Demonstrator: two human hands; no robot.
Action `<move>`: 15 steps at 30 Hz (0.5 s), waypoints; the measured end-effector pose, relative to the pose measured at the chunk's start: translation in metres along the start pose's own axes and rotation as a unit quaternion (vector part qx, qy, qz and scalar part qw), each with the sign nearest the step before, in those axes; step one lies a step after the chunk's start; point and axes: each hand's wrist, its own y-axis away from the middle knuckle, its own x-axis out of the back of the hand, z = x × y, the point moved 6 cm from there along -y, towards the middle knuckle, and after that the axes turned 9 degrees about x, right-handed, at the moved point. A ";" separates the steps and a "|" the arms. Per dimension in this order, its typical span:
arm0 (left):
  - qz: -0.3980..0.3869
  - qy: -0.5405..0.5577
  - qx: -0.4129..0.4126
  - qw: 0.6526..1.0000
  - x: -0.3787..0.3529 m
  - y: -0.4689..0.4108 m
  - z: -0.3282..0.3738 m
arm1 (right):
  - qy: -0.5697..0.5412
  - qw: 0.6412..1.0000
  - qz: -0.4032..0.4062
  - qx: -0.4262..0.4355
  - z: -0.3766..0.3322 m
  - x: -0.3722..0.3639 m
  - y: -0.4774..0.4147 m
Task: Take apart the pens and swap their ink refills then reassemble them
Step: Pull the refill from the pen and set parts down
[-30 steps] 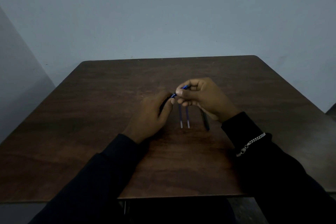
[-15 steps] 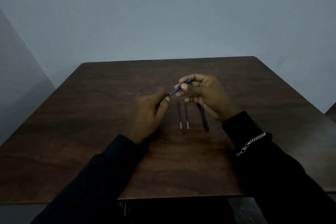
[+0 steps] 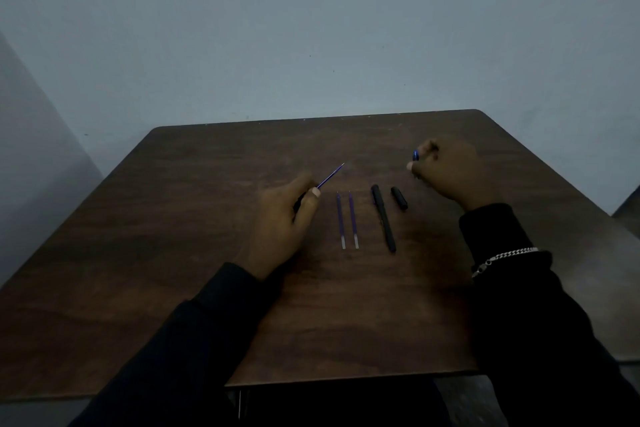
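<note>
Refills, black pen, cap lying mid-table, far tabletop seemingly open

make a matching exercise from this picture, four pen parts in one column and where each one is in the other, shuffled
Things:
1. stripped pen
2. blue tip piece
3. two loose refills
4. short black piece

Places:
A. on the table, right of the long black pen
B. gripped by the left hand
C. lying between the left hand and the long black pen
D. pinched by the right hand

Pairs: 1-B, 2-D, 3-C, 4-A
</note>
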 end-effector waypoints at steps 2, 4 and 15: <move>0.001 0.000 0.000 1.000 0.000 0.000 0.000 | 0.012 0.998 -0.050 -0.030 0.008 -0.006 0.000; 0.002 -0.003 0.000 1.000 0.000 0.000 -0.002 | 0.015 0.993 -0.094 -0.068 0.014 -0.012 0.001; 0.006 -0.011 -0.004 1.000 -0.001 -0.002 -0.006 | 0.026 0.983 -0.133 -0.120 0.024 -0.028 0.001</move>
